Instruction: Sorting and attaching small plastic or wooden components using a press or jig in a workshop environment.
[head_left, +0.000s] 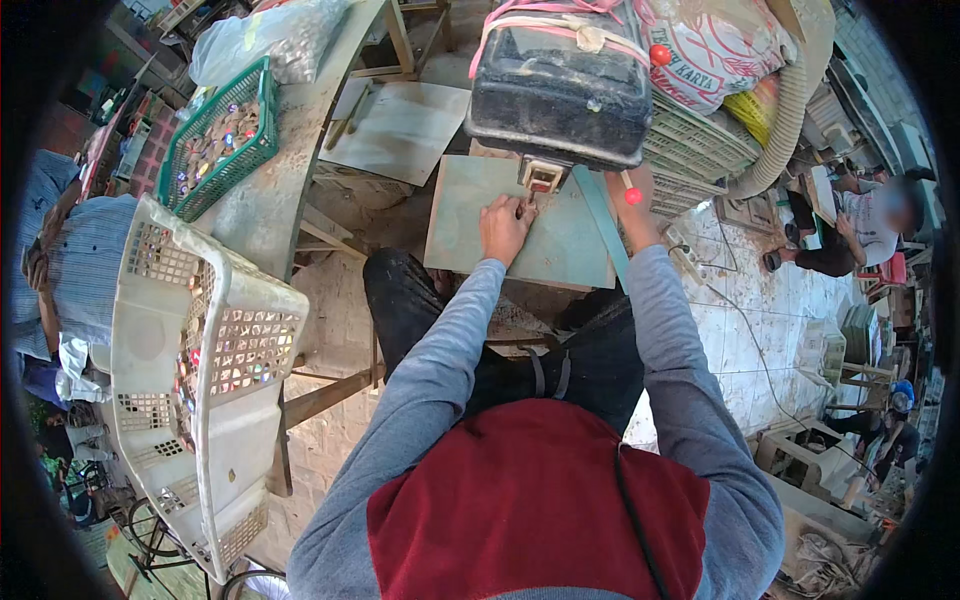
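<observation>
Crowded workshop floor, baskets all round, and the greenish surface [560, 250] sits at twelve o'clock under a black machine [560, 85]. Left hand [505, 228] pinches closed on a small piece, too tiny to identify, pressed beneath the machine's head, presumably to steady it. Right hand [632, 195] wraps a red-knobbed lever [632, 196], ready to pull. White basket [200, 380] waits at nine o'clock.

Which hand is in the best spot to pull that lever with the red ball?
Probably the right hand. It is already up at the lever with the red ball, beside the black machine. The left hand rests on the green work plate, fingers busy at the machine's small front part.
</observation>
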